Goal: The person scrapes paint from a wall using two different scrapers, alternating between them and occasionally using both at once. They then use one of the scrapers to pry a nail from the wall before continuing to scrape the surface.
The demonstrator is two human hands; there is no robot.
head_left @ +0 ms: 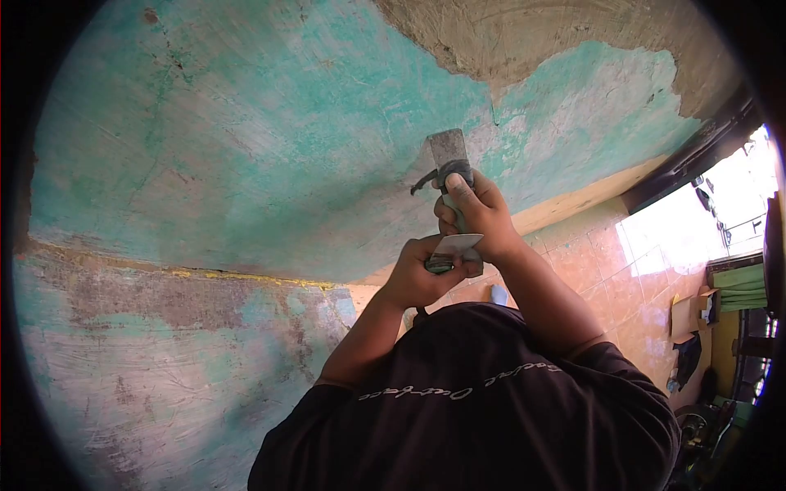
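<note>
My right hand [483,214] is wrapped round the handle of a scraper [447,147], thumb on top. Its wide grey blade points up at the wall [327,106], and dark wrapping with a loose end circles its neck. Just below, my left hand [417,277] grips a second scraper [457,243], whose pale blade lies across near my right wrist. Patchy turquoise paint covers the wall, worn to grey in places. The first blade overlaps this paint in the view, below a bare patch of brown plaster [524,41].
A second painted wall [164,352] meets the first along a yellowish seam. Orange floor tiles [585,262] stretch to the right, towards a bright opening. A cardboard box [684,319] and green cloth [738,286] are at the far right, above a dark machine-like object [700,430].
</note>
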